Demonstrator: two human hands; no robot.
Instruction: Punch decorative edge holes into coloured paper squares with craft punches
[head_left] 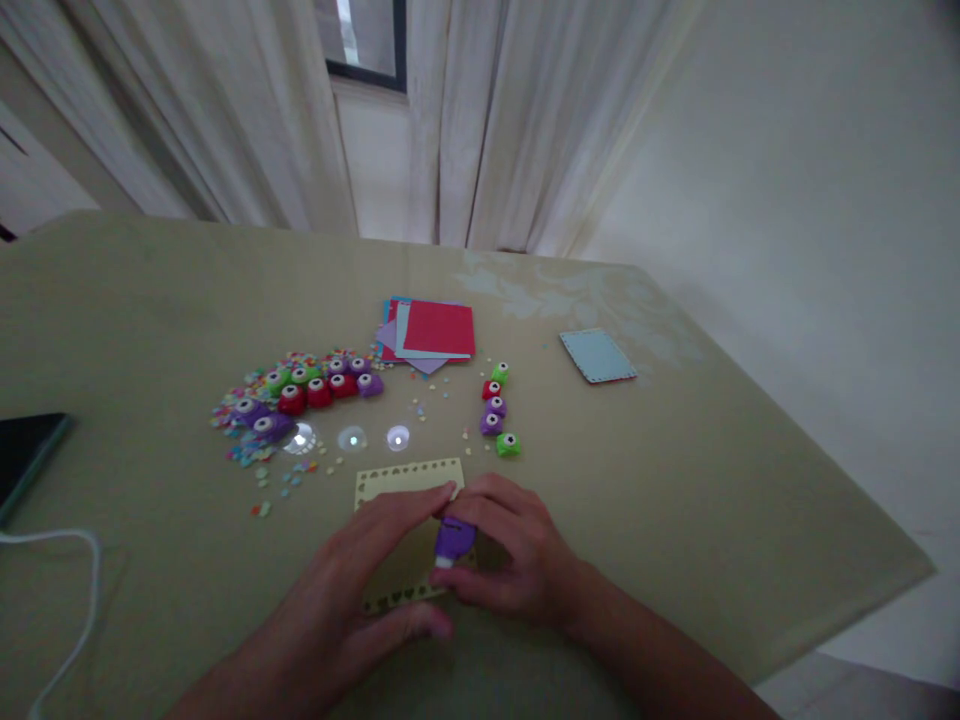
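Observation:
A pale yellow card point(409, 475) lies before me, with rows of small heart-shaped holes along its top and bottom edges. My right hand point(517, 545) grips a small purple paper punch point(455, 540) at the card's right side; its slot and a white part show between thumb and fingers. Whether the card's edge is inside the slot I cannot tell. My left hand point(367, 575) reaches over the card with thumb and fingers apart, its forefinger tip close to the punch. Beyond the card stands a short column of punches with eye designs, among them a green punch point(508, 444).
Left of centre, more red, green and purple punches point(319, 392) sit among scattered paper confetti point(244, 455). Three bright round spots, one of them a disc point(397, 437), lie nearby. Further back are stacked coloured cards point(439, 330) and a light blue card point(598, 356). A dark device point(30, 455) and white cable point(94, 575) are left.

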